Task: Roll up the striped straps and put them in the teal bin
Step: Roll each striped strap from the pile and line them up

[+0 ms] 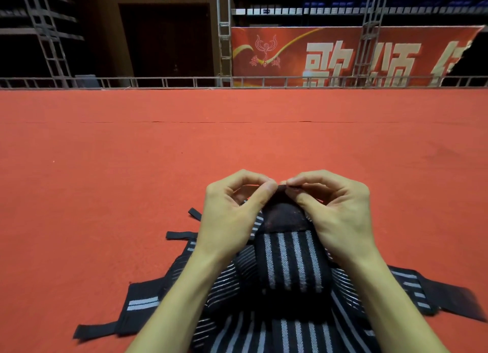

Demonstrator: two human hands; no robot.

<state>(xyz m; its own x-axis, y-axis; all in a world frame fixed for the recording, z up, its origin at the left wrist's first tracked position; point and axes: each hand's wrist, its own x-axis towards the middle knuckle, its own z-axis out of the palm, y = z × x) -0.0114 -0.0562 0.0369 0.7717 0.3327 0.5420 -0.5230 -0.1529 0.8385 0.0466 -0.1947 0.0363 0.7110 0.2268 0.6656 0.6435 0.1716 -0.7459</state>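
A black strap with grey stripes (290,263) hangs in front of me, raised by its plain black end. My left hand (232,210) and my right hand (335,207) pinch that end side by side, thumbs and forefingers almost touching. Beneath my forearms lies a heap of more striped straps (227,286) on the red carpet, with black tabs sticking out to the left. One strap end (449,297) trails off to the right. No teal bin is in view.
Red carpet (158,154) stretches ahead to a metal rail (158,82) at the stage edge. Beyond it are a red banner (343,56), metal trusses and a dark doorway.
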